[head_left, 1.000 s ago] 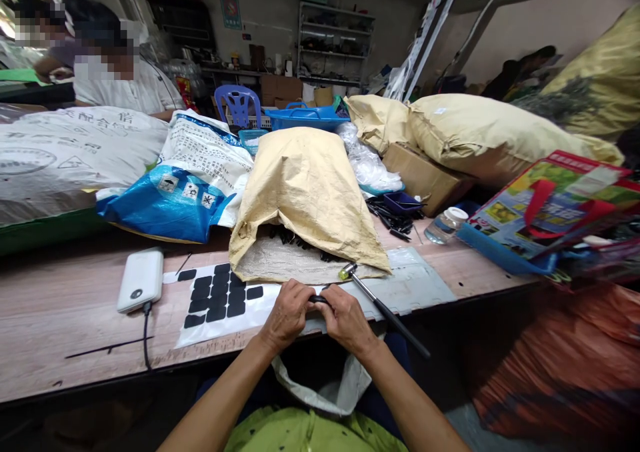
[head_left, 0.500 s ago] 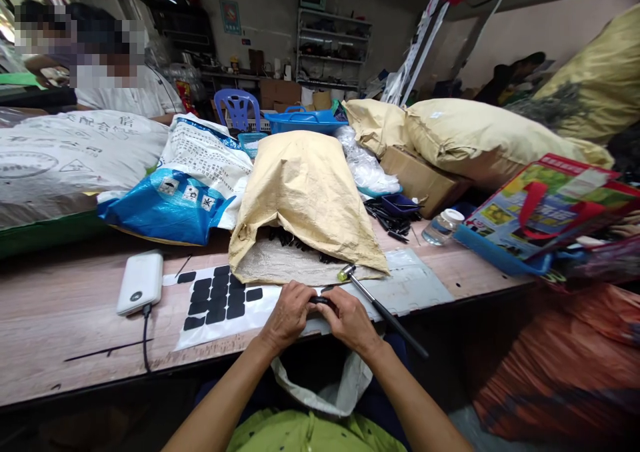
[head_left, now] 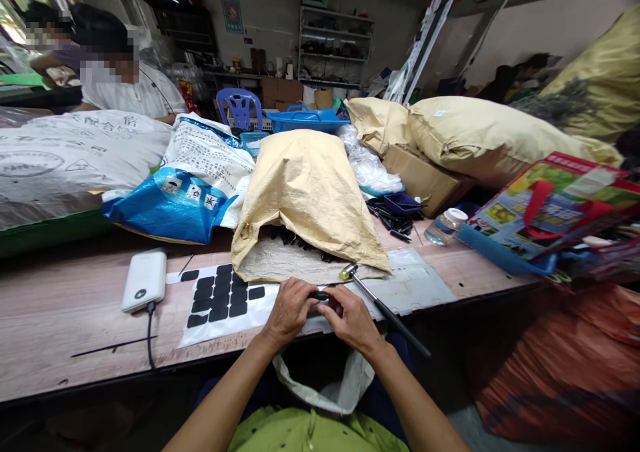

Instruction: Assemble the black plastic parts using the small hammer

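"Two printed sacks come first?"

"Yes: a white sack [head_left: 80, 152] at the left end of the table [head_left: 45, 312], then a blue-and-white sack [head_left: 183, 195] along the back. Both hide their contents. Near the front edge lie a white power bank [head_left: 144, 275] and a sheet [head_left: 265, 300] bearing black pads [head_left: 219, 312]."

"And the hands?"

"At the middle of the front edge. The left hand [head_left: 287, 311] pinches a small black piece [head_left: 319, 295]. The right hand [head_left: 353, 319] meets its other end, thumb and forefinger narrowly apart; I can't tell whether they grip."

"The sack behind them?"

"The tan sack [head_left: 310, 192] gapes toward the front edge, black parts [head_left: 287, 237] showing in its mouth. Beside it, a hammer [head_left: 387, 309] overhangs that edge."

"Further right?"

"A dark blue tray [head_left: 403, 204], contents unclear; a lidded jar [head_left: 445, 227], clear-walled; then a blue basin [head_left: 505, 251] under a printed bag [head_left: 543, 202] at the right end."

"Any change from half a second ago?"

"The right thumb and forefinger have parted slightly. Sack, sheet and hammer keep their places."
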The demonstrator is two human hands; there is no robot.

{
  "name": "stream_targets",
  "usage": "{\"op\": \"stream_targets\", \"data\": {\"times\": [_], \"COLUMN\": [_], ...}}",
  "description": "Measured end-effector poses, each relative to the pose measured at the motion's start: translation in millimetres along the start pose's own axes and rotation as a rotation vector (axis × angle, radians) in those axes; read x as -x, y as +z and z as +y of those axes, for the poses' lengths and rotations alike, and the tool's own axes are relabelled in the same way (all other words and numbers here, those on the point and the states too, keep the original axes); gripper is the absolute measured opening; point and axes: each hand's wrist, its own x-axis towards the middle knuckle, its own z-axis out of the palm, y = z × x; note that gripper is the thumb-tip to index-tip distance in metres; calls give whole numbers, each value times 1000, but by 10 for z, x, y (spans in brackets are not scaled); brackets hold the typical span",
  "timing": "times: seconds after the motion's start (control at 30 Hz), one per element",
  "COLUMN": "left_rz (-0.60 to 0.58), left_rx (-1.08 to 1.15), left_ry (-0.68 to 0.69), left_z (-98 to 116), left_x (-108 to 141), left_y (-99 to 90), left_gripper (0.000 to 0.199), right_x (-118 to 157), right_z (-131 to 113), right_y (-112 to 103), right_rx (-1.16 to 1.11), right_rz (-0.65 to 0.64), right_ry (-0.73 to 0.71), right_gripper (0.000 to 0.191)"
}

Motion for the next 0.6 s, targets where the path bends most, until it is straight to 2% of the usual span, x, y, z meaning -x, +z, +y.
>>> {"op": "stream_targets", "data": {"times": [0.6], "left_rz": [-3], "left_rx": [37], "left_ry": [-44], "left_z": [65], "left_x": [-23], "left_y": [-38], "left_gripper": [13], "right_x": [-11], "right_z": [75], "right_y": [75], "right_rx": [-123], "right_rz": [55], "right_ry": [83], "right_gripper": [31]}}
